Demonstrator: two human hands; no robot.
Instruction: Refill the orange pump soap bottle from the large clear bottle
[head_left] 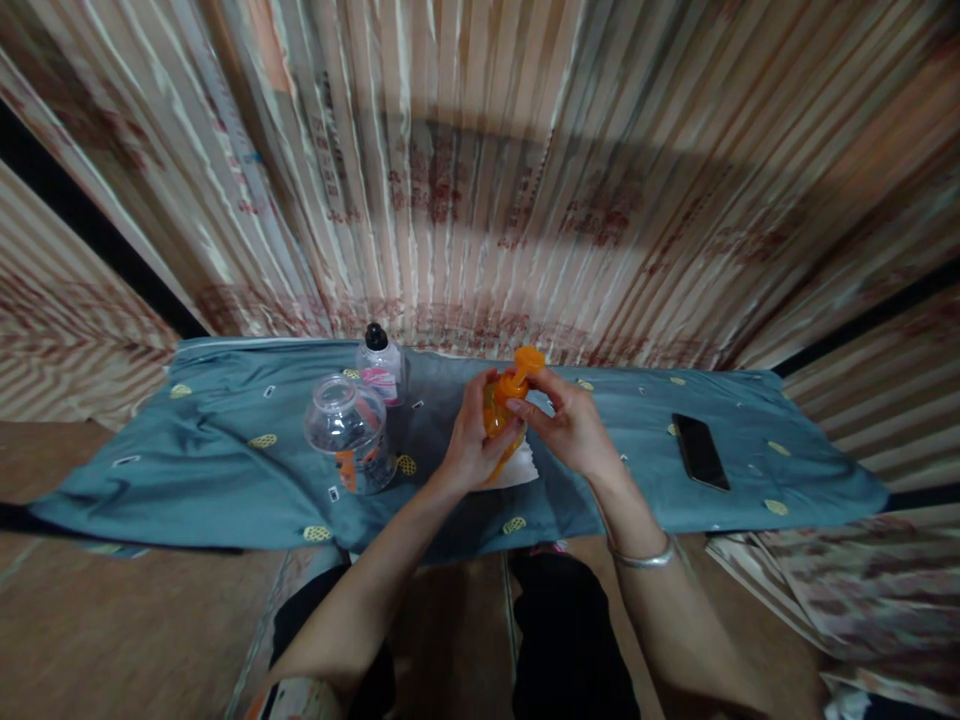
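Observation:
My left hand [478,435] is wrapped round the body of an orange pump bottle [492,418], which it holds above the cloth-covered table. The fingers of my right hand [564,418] grip the bottle's orange pump head [514,385], just under the spout. The bottle tilts a little, its top leaning right. Beneath my hands lies a piece of white paper [525,466], partly hidden by them. My left palm and fingers cover much of the bottle's body.
Left of my hands stand a clear plastic jar [346,430] and, behind it, a clear bottle with a black cap [377,362]. A dark phone [700,452] lies to the right. Striped curtains [480,200] hang along the table's [217,440] far edge.

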